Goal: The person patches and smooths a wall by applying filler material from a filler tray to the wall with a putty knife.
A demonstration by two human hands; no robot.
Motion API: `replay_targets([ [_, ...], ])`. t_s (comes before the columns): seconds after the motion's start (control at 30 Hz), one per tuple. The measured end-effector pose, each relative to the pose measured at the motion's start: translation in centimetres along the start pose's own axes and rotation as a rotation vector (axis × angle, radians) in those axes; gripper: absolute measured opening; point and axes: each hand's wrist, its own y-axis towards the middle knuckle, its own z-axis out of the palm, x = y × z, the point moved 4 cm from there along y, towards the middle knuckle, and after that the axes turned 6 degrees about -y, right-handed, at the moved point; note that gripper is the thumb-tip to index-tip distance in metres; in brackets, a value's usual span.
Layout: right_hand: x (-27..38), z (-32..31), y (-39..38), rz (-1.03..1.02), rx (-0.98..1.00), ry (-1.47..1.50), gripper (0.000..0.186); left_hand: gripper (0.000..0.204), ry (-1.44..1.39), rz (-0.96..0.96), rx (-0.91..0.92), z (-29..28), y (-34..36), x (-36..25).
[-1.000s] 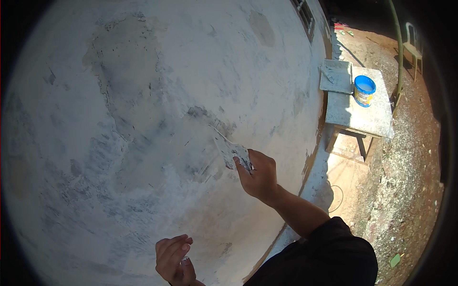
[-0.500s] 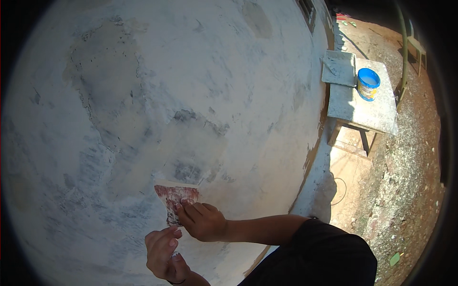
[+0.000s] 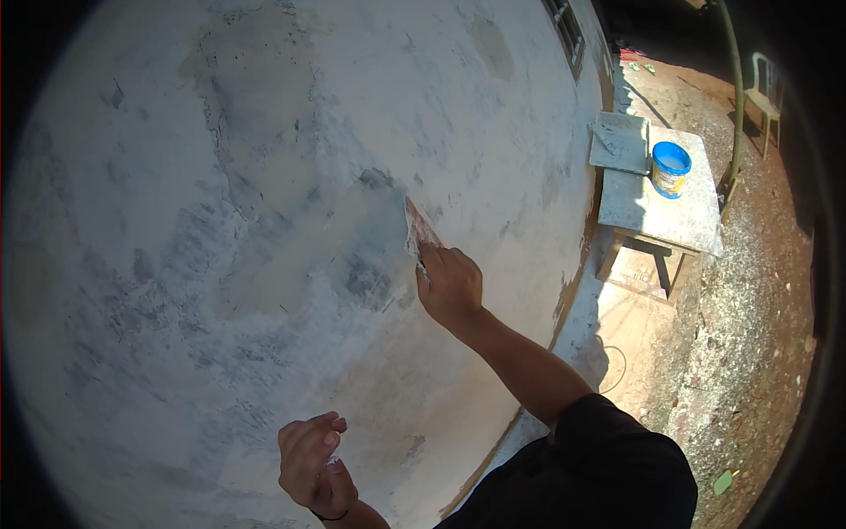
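In my right hand (image 3: pixel 452 286) is a flat putty scraper (image 3: pixel 421 227), its reddish face smeared with white. It is seen nearly edge-on, with one edge against or very close to the patchy white and grey wall (image 3: pixel 291 264). My fingers wrap its near end and hide part of it. Lower down, my left hand (image 3: pixel 313 463) hovers in front of the wall, loosely curled, thumb apart from the fingertips. White smears show on its thumb and fingers; I see no tool in it. A dark band circles that wrist.
A low whitish table (image 3: pixel 661 212) stands to the right by the wall, bearing a blue-rimmed bucket (image 3: pixel 671 172) and a flat tray (image 3: pixel 620 141). Beyond are a pole (image 3: pixel 734 106) and a chair (image 3: pixel 765 97). A barred window (image 3: pixel 566 35) is set high in the wall.
My right hand has swept the scraper up and to the right across the wall, turning it from face-on to nearly edge-on. My left hand stays low; the view has shifted slightly.
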Motion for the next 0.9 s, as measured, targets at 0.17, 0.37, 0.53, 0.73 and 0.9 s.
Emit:
replay_targets([
  [0.17, 12.0, -1.4, -6.8, -0.249, 0.015, 0.109, 0.037, 0.031, -0.016, -0.028, 0.009, -4.6, -3.8, -1.0],
  [0.37, 11.4, -5.0, -4.1, 0.025, -0.125, 0.216, 0.011, 0.029, -0.058, -0.079, -0.032, -9.9, -9.0, -1.3],
  [0.53, 8.4, -3.4, 3.3, 0.183, -0.125, -0.222, 0.010, 0.029, -0.107, -0.109, -0.044, -12.6, -11.9, -1.9],
  [0.73, 16.7, -2.1, -1.9, -0.154, 0.030, 0.089, 0.006, 0.028, -0.108, -0.181, -0.013, -12.6, -13.0, -1.8],
  [0.9, 16.4, -8.0, -4.6, 0.034, 0.179, 0.357, 0.007, 0.027, -0.153, -0.140, 0.025, -9.4, -10.7, -1.3],
])
